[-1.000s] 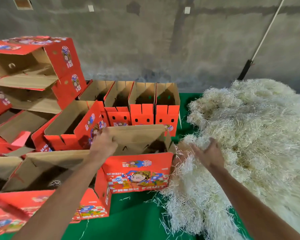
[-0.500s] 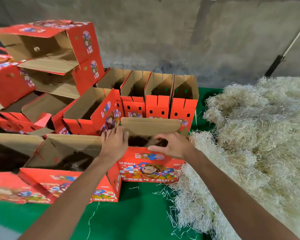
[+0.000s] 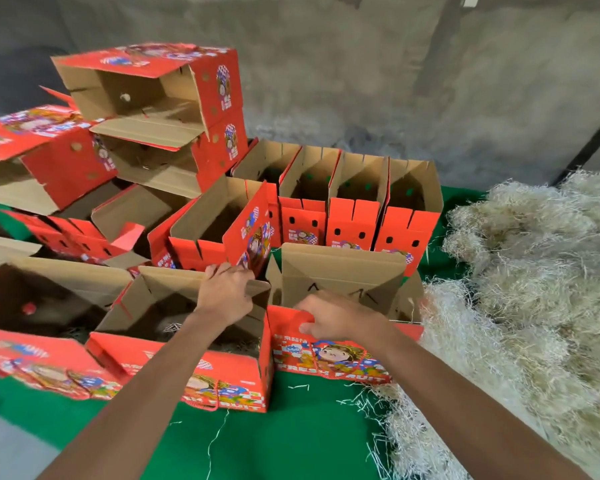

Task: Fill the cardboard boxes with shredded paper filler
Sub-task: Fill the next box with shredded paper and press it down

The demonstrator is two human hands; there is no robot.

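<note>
The right hand grips the front wall of an open red box. The left hand grasps the neighbouring box's back flap, beside heaped shredded paper.

The cardboard boxes show raw matt brown corrugated board inside and slightly glossy red print outside, beside a rough pale shredded paper filler heap on matt green cloth.

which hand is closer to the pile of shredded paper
Right. The right hand grips the front edge of the box that touches the shredded paper pile; the left hand is one box further left.
</note>
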